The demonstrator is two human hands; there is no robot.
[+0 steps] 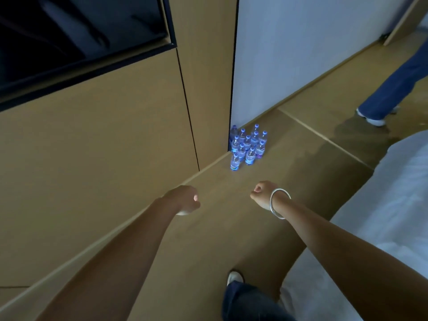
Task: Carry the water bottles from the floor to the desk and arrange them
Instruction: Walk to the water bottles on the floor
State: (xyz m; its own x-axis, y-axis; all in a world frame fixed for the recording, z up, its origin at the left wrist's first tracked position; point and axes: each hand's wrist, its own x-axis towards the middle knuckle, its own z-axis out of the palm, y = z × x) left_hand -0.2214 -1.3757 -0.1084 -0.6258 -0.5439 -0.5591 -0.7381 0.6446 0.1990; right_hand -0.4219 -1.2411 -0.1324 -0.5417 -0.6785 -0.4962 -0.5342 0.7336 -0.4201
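Several clear water bottles [249,145] with blue caps and labels stand upright in a tight cluster on the floor, in the corner where the wooden wall panel meets the white wall. My left hand [184,200] and my right hand [260,193] are stretched forward over the floor, well short of the bottles. Both hands have curled fingers and hold nothing. A silver bangle sits on my right wrist. The desk is not in view.
A wooden panel wall [104,147] runs along the left, with a dark screen [69,31] mounted high. A white bed [393,216] fills the right side. Another person's legs [393,89] stand at the far right. My own foot [235,278] is below.
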